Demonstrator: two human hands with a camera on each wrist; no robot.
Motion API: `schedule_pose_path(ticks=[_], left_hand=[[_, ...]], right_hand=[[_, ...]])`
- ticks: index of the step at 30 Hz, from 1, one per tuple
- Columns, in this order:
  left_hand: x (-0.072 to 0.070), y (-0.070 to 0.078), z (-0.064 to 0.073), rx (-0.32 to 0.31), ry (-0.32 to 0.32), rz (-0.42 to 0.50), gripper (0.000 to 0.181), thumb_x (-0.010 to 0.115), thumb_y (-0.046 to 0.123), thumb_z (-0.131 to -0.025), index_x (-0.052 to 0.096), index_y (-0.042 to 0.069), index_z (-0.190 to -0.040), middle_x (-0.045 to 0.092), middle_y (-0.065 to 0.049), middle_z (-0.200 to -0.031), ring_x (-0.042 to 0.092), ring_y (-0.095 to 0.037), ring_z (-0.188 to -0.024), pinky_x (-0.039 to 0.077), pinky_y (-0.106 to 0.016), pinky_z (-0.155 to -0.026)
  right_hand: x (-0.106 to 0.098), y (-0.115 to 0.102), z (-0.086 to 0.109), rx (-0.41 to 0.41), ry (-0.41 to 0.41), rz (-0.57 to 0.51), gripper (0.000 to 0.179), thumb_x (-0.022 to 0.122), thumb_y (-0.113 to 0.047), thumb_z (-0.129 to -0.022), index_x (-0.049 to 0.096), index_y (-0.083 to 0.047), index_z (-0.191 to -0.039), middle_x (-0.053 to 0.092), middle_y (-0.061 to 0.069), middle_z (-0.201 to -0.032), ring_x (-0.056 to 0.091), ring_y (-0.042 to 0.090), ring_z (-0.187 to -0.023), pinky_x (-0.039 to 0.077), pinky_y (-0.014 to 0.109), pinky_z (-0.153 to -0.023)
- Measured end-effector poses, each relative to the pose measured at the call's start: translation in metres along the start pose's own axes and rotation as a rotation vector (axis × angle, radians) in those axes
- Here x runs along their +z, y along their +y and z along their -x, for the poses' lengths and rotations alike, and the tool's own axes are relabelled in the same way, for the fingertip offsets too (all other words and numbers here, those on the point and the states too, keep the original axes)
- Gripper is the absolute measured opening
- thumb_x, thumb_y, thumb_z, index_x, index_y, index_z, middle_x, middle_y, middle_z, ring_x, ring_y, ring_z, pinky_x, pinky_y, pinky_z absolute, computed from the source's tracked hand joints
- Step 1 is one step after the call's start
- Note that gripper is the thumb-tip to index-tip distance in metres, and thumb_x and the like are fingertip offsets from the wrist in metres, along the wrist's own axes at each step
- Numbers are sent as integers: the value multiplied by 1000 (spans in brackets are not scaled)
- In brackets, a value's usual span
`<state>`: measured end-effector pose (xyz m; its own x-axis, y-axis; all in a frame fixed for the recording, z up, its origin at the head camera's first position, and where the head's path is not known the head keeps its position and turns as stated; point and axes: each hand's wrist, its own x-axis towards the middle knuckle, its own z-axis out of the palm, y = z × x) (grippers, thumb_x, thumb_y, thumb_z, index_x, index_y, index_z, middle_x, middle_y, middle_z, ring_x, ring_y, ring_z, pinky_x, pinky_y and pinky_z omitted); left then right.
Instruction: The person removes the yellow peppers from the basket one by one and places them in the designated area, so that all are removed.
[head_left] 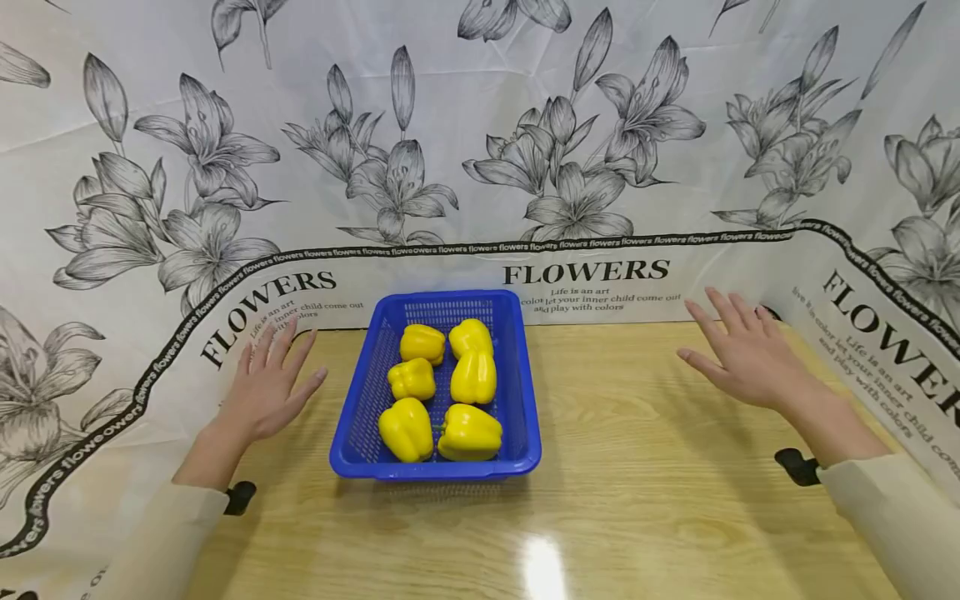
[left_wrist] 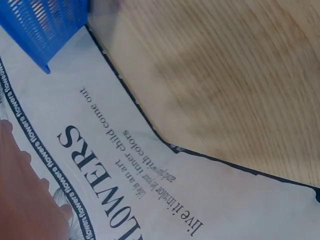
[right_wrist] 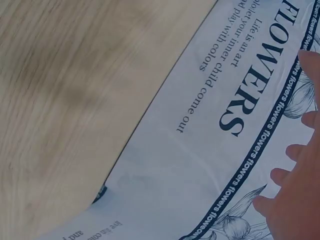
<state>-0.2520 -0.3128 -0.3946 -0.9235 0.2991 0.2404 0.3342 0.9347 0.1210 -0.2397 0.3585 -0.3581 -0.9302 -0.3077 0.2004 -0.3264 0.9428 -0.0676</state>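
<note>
- A blue plastic basket (head_left: pixel 435 469) is seen on a wood-grain table (head_left: pixel 622 483), set left of centre between a person's two hands and nearer to the left one.
- Six yellow bell peppers (head_left: pixel 470 433) are held inside the basket, arranged roughly in two columns of three; the two farthest on the right are overlapped in the head view, and a bit of green stem (head_left: pixel 437 427) is shown at the nearest pepper on that side.
- The left hand (head_left: pixel 272 385) is raised beside the basket, apart from its rim, with fingers straightened and spread, thumb pointed toward the basket; nothing is gripped.
- The right hand (head_left: pixel 750 354) is held well apart from the basket, over the table's right side, its fingers likewise extended and fanned; nothing is grasped.
- Both forearms are covered by pale sleeves (head_left: pixel 892 508), and a small black object (head_left: pixel 240 497) is seen at the left wrist, with another (head_left: pixel 797 467) at the right.
- The table is bordered by white cloth (head_left: pixel 525 75), printed with grey lilies, a dark band (head_left: pixel 450 250) and the word "FLOWERS".
- A corner of the basket is caught by the left wrist camera; cloth, table and fingers are framed by the right.
</note>
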Motion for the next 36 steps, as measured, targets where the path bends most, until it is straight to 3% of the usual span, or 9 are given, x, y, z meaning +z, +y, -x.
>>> schedule_pose_path(ticks=[11,18,30,36], left_hand=[[-17,11,10,49,90,79,76,47,51,-105,14,20,-166,2,-12,-172,-3,-43,-156,6,-73,-118],[-19,26,13,87,107,170,82,61,46,-100,18,21,-166,7,-12,-172,10,-46,-154,16,-74,-116],[-17,48,19,131,155,248,90,75,41,-93,24,21,-164,13,-11,-171,22,-48,-150,28,-76,-108],[-15,61,23,106,106,292,94,74,45,-93,17,27,-166,12,-12,-171,28,-51,-146,33,-76,-105]], right_hand=[[-11,-33,1,-71,42,-77,82,57,-43,-104,14,-8,-165,0,20,-171,4,52,-153,7,72,-119],[-18,-56,3,-145,93,-121,82,64,-38,-101,22,-2,-162,8,21,-169,17,50,-150,25,72,-113],[-20,-86,3,-192,54,-157,78,63,-40,-102,27,-5,-162,8,20,-170,17,49,-151,27,71,-113],[-11,-99,1,-236,62,-218,74,64,-36,-102,30,-8,-161,9,17,-170,20,48,-151,31,69,-112]])
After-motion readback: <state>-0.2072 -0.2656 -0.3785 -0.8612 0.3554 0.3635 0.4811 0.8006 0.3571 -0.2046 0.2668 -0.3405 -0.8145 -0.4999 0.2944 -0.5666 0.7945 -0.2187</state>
